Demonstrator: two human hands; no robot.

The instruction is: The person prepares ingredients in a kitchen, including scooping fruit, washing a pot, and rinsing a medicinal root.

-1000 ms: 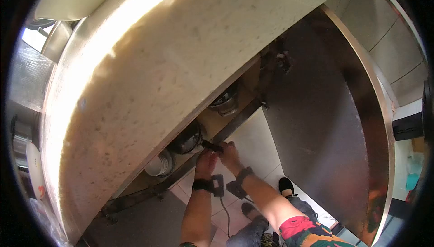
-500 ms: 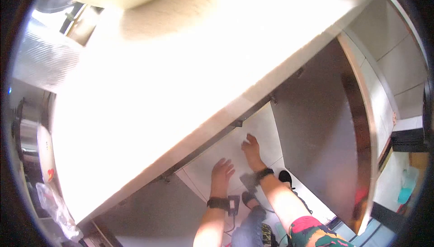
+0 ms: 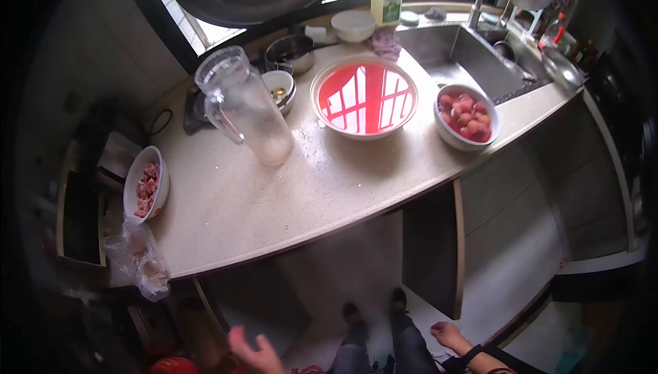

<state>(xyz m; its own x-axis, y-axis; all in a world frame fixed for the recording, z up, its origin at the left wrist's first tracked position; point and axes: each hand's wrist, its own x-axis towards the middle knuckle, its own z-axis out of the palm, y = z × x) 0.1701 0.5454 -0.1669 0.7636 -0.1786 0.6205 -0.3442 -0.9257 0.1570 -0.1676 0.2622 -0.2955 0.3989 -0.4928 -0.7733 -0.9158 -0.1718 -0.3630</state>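
Note:
Low at the bottom of the view, my left hand [image 3: 255, 352] has its fingers apart and holds nothing. My right hand [image 3: 448, 334] hangs to the right of my legs with its fingers curled; whether anything is inside them is hidden. Both hands are below the countertop [image 3: 329, 196] and touch nothing on it. On the counter stand a clear glass pitcher [image 3: 250, 110], a wide bowl of red liquid [image 3: 364, 100] and a white bowl of round reddish fruit [image 3: 466, 117]. A white bowl of raw meat pieces [image 3: 147, 185] is at the left.
A metal sink [image 3: 473, 59] lies at the back right. Behind the pitcher are a metal pot [image 3: 290, 54] and a small bowl [image 3: 279, 90]. A plastic bag [image 3: 140, 261] hangs over the front left edge. An open cabinet door [image 3: 433, 247] juts out below the counter.
The view has shifted and darkened, so the countertop items now show clearly. My hands were close together in front of my legs; now they are farther apart, at the bottom edge.

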